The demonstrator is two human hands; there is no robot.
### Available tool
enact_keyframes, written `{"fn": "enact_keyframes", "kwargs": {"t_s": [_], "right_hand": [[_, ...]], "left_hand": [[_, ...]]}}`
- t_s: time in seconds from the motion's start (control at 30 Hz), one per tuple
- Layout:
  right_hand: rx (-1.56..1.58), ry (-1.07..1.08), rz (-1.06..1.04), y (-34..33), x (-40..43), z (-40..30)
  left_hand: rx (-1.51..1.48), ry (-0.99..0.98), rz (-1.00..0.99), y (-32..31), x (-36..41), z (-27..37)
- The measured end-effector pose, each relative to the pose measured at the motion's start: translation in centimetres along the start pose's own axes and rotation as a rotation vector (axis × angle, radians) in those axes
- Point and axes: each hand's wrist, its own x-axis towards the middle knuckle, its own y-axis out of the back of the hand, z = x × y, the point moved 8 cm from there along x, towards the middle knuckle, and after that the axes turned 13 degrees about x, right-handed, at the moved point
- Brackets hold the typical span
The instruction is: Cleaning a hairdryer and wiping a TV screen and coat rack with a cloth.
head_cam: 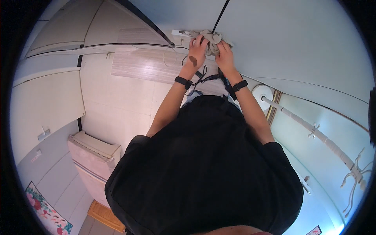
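Note:
A crumpled grey-beige cloth (212, 41) is bunched against the pale wall in front of me. My left hand (197, 50) grips its left side, with fingers bent into the folds. On the cloth's right side, my right hand (225, 55) has its fingertips pressed into the fabric. Both wrists wear black bands. A thin black cord (220, 16) runs up the wall from behind the cloth. Just left of the cloth is a white socket strip (179, 33), partly covered by it. Dark cables (204, 77) hang or lie below my hands; where they lead is hidden.
A wood-grain surface (141, 63) extends left under a large black-edged glossy panel (126, 20). A white coat stand (299, 123) with a round base stands at right. A pink-covered piece of furniture (91, 167) is at lower left, near a cream cabinet door (50, 108).

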Motion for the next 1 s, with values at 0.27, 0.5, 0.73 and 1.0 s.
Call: {"fn": "enact_keyframes", "kwargs": {"t_s": [0.27,0.5,0.73,1.0], "right_hand": [[0.0,0.068,-0.044,1.1,0.6,-0.9],[0.038,0.088,-0.165,2.1,0.8,-1.2],[0.21,0.016,-0.343,4.8,1.7,-0.2],[0.24,0.28,0.06,22.4,4.5,-7.8]], "left_hand": [[0.029,0.099,-0.003,0.0,-0.1,0.8],[0.079,0.108,0.037,0.9,-1.0,2.7],[-0.086,0.169,0.044,2.7,-0.4,5.5],[-0.221,0.007,0.607,11.8,8.4,19.1]]}}
